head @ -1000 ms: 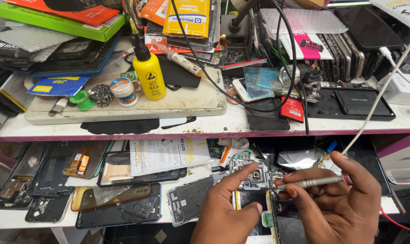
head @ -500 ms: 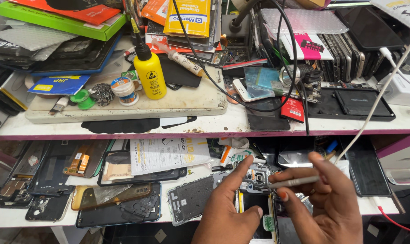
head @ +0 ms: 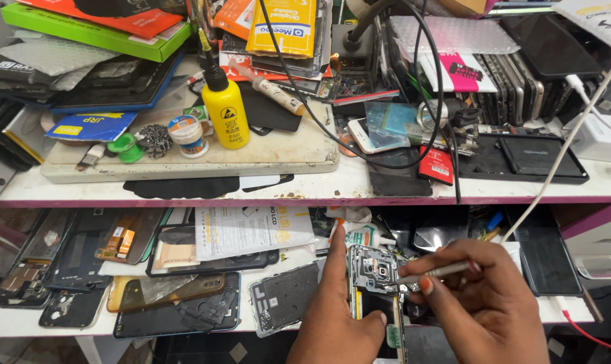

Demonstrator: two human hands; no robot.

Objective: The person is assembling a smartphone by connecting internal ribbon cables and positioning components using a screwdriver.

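**Grip steady on an opened phone**

Left hand (head: pixel 336 323) clasps the opened phone (head: pixel 376 296), held low at the table's front edge. Right hand (head: pixel 484 310) pinches a slim metal tool (head: pixel 435 272), its tip on the exposed circuit board near the camera module. A slip of the tip, I judge, could scratch the board or dislodge a connector. The yellow bottle (head: pixel 227 111) stands well apart on the shelf.

My one camera sits on my head, tilted down and forward. It looks closely at my hands (head: pixel 413 310) at 6 o'clock, shelf (head: pixel 305 192) toward 12.
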